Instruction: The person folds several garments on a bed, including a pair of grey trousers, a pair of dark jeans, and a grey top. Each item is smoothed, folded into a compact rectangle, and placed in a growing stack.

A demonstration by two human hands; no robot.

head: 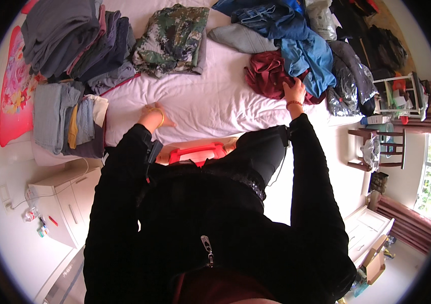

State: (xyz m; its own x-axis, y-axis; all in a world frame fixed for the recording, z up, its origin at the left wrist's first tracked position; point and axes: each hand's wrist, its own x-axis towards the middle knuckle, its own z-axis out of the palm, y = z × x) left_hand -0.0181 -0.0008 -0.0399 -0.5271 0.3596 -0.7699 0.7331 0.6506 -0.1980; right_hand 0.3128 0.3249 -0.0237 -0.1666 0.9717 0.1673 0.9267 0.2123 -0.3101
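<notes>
My left hand [157, 117] rests on the pale pink bed sheet [215, 110] with its fingers spread, holding nothing. At the right, my right hand [295, 91] touches a crumpled dark red garment [266, 76]; whether its fingers grip the cloth cannot be told. A blue garment [308, 60] lies partly over the red one, next to blue denim clothing [272, 21] and a grey garment [244, 38]. Between the hands and farther back lies a folded camouflage garment [173, 40].
Stacks of folded dark clothes [63, 38] and light jeans [54, 117] stand at the left, by a floral red cloth [16, 91]. Plastic-wrapped dark items [348, 79] lie at the right. Below the bed's edge is a red plastic stool [196, 152]; a wooden chair [386, 150] stands right.
</notes>
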